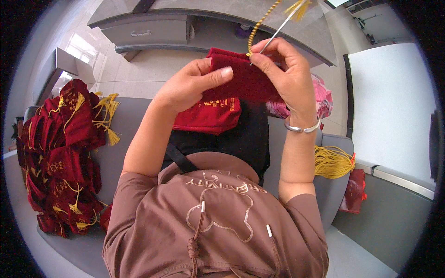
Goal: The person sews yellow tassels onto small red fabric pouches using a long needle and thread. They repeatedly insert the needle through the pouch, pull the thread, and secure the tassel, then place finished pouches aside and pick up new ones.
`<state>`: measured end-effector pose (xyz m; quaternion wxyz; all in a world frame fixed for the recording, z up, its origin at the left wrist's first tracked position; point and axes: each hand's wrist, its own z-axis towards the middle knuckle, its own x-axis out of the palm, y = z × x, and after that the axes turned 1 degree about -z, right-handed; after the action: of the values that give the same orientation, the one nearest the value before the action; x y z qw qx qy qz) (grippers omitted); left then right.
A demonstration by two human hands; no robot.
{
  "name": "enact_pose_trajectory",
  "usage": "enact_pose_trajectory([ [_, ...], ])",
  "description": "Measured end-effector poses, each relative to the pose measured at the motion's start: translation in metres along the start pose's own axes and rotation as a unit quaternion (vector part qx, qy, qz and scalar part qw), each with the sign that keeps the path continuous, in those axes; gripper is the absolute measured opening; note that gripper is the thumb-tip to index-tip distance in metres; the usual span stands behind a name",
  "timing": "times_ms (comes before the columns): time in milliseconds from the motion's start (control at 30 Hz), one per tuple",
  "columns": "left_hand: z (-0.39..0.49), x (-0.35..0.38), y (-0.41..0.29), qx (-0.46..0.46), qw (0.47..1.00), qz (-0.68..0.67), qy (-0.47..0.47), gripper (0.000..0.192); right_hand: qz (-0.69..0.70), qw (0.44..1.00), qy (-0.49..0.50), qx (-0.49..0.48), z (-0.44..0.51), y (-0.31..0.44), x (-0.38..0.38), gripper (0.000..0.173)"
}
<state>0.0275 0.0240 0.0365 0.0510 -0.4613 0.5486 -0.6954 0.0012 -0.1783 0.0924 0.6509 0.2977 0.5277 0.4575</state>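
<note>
My left hand grips the left side of a dark red velvet pouch, thumb lying across its front. At the pouch's top edge, my right hand pinches a long thin metal needle-like tool between thumb and fingers. Its lower tip shows against the velvet. A twisted yellow cord rises from a small knot at that edge and runs out of the frame at the top. Beside the tool's upper end is a yellow tassel. On my lap, below the held pouch, lies another red pouch bearing gold print.
Many red pouches with yellow tassels form a pile on the grey seat at left. A bundle of yellow cords lies at right, near a red bag. Pink patterned fabric sits beyond my right wrist. A grey desk with a drawer stands ahead.
</note>
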Motion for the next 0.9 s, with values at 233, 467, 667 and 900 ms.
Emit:
enact_pose_trajectory([
  [233, 0.007, 0.001, 0.008, 0.064, 0.968, 0.239, -0.031, 0.033, -0.052, 0.998, 0.021, -0.020, 0.001, -0.005, -0.005, 0.023],
  [467, 0.005, 0.011, 0.008, -0.016, 0.974, 0.222, -0.037, 0.027, 0.086, 0.992, -0.094, -0.016, 0.043, -0.007, -0.033, 0.038],
  [667, 0.006, 0.012, 0.013, 0.038, 0.984, 0.170, -0.038, 0.026, -0.082, 0.994, -0.059, -0.031, 0.036, -0.010, -0.025, 0.025],
  [900, 0.012, 0.008, 0.018, 0.028, 0.987, 0.125, -0.093, 0.024, -0.208, 0.972, -0.082, -0.075, -0.006, -0.012, 0.013, 0.016],
])
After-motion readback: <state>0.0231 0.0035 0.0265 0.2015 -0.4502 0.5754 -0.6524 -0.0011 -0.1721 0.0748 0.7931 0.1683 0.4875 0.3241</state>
